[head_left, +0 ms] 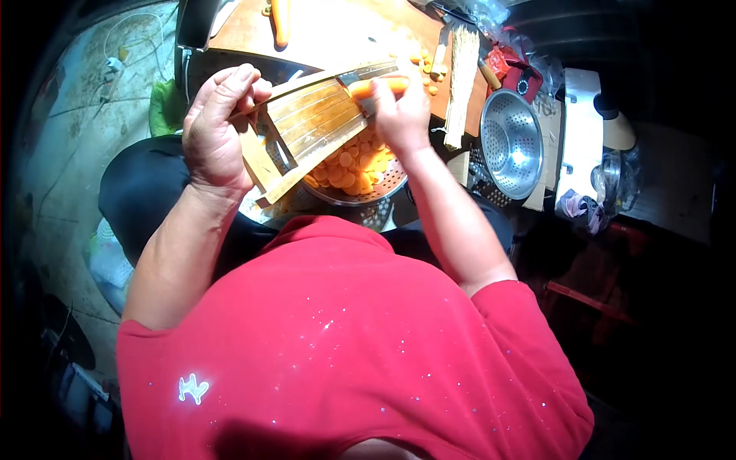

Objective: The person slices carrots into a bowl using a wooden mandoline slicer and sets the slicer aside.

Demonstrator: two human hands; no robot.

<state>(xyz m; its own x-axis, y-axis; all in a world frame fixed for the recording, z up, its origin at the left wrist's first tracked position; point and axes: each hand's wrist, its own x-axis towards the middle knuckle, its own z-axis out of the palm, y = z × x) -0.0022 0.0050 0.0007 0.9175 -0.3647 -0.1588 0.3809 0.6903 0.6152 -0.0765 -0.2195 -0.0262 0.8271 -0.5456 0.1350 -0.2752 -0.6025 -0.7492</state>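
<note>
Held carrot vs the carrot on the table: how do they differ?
- Contact: the held carrot is gripped by the right hand; the table carrot is touched by neither hand.
- Place: the held carrot is at the wooden slicer; the table carrot lies on the table.
- Pose: the held carrot runs roughly sideways in the picture; the table carrot runs nearly up and down.
Shared: both are orange.

Tilted aslant, a wooden mandoline slicer (314,119), long, narrow and honey-brown, open-framed toward its lower left end. Laid against its upper end, partly covered, a smooth orange carrot (363,90). Heaped below, thin round carrot slices (349,167), loosely overlapping.
</note>
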